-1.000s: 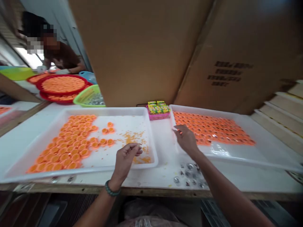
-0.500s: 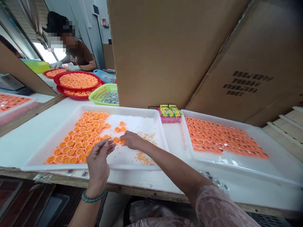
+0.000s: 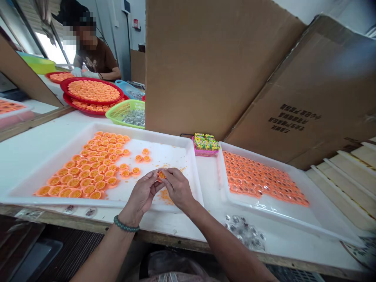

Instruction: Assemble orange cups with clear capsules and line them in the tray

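Note:
A small round orange cup (image 3: pixel 161 175) with orange-yellow filling is pinched between the fingertips of my left hand (image 3: pixel 142 192) and my right hand (image 3: pixel 178 188). Both hands meet over the right part of a white tray (image 3: pixel 157 145). Many similar orange cups (image 3: pixel 86 174) stand packed in its left half, and several lie loose nearer the middle. Loose orange granules (image 3: pixel 166 197) are scattered on the tray bottom, partly hidden by my right hand.
To the right, a second white tray (image 3: pixel 326 221) holds rows of covered orange cups (image 3: pixel 261 178). Small clear pieces (image 3: pixel 245 233) lie at the table's front. A pink basket (image 3: pixel 205 152) of yellow packets, cardboard sheets (image 3: pixel 205 78) and a green basket (image 3: pixel 110 113) stand behind. A gloved co-worker (image 3: pixel 98 58) sits beyond red trays.
My right hand has lifted an orange cup and drawn it back toward me. My left hand has moved right to meet it, and both now grip the cup. The view has shifted slightly.

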### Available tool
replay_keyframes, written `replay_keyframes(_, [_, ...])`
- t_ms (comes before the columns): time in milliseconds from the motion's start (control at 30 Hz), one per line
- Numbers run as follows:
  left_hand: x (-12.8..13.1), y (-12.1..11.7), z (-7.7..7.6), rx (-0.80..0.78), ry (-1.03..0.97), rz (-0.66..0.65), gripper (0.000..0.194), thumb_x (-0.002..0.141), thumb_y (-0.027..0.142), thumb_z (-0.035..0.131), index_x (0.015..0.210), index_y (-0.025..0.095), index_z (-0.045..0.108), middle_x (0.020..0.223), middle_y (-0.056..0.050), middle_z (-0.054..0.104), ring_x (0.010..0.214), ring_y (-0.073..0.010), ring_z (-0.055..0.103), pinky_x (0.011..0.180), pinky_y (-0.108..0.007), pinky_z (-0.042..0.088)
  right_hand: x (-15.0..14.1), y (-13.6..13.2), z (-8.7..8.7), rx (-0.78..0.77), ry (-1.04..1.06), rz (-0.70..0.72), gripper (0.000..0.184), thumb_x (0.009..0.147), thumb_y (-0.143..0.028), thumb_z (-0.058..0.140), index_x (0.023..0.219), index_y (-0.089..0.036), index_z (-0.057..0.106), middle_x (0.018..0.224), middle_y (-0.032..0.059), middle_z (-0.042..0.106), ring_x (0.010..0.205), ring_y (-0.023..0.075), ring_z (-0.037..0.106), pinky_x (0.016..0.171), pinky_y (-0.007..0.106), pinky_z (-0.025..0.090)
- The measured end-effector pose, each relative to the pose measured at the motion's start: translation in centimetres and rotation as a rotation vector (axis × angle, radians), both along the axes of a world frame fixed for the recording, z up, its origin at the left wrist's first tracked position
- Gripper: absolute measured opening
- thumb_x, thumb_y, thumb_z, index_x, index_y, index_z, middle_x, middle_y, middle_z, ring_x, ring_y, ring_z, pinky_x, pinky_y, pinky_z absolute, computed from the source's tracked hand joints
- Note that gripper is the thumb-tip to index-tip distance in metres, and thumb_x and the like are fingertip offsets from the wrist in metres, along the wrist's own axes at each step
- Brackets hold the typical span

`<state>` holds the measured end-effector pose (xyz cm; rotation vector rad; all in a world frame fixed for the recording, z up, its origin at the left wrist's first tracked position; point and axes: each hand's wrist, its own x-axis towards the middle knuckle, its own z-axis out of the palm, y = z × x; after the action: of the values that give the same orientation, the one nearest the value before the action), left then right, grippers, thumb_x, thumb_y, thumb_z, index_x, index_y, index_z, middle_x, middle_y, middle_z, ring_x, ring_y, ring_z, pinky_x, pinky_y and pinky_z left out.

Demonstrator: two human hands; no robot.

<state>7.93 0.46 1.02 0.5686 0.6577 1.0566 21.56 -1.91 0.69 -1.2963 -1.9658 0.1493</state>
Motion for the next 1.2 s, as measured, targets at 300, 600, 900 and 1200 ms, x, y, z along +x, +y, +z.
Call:
replay_keyframes(300, [3.1, -0.8, -0.1, 0.000, 0.185, 0.019, 0.027, 0.069, 0.030, 0.072, 0.089, 0.013, 0.070, 0.091, -0.006, 0.069, 0.081, -0.0143, 0.062, 0.079, -0.027, 0.050, 3.2, -3.9, 0.0, 0.022, -0.141, -0.120, 0.040, 0.090, -0.021, 0.044, 0.130, -0.019, 0.045, 0.124, 0.0127, 0.052, 0.114, 0.0216, 0.047, 0.095, 0.040, 0.045])
replay_keyframes(600, [4.2, -1.2, 0.0, 0.009, 0.296, 0.073, 0.034, 0.062, 0.035, 0.076, 0.086, 0.012, 0.071, 0.090, -0.007, 0.069, 0.086, -0.0172, 0.061, 0.083, -0.033, 0.050, 4.6, -5.5, 0.1, -0.090, -0.364, -0.010, 0.049, 0.090, -0.029, 0.046, 0.136, -0.014, 0.037, 0.141, 0.0118, 0.039, 0.135, 0.0269, 0.023, 0.101, 0.048, 0.035])
replay_keyframes(900, [4.5, -1.3, -0.4, 0.031, 0.358, 0.050, 0.037, 0.059, 0.040, 0.077, 0.084, 0.013, 0.072, 0.083, -0.006, 0.070, 0.080, -0.0168, 0.061, 0.083, -0.035, 0.050, 4.0, -5.2, 0.4, -0.098, -0.380, -0.053, 0.064, 0.087, -0.046, 0.048, 0.140, -0.014, 0.030, 0.145, 0.0125, 0.032, 0.134, 0.0304, 0.021, 0.100, 0.050, 0.035])
replay_keyframes(1200, [4.3, -1.1, -0.6, 0.015, 0.353, -0.010, 0.037, 0.064, 0.040, 0.074, 0.090, 0.013, 0.071, 0.088, -0.006, 0.069, 0.078, -0.0144, 0.061, 0.078, -0.030, 0.051, 4.4, -6.1, 0.3, -0.120, -0.286, -0.126, 0.053, 0.091, -0.042, 0.041, 0.135, -0.011, 0.038, 0.138, 0.0155, 0.041, 0.129, 0.0263, 0.031, 0.103, 0.046, 0.035])
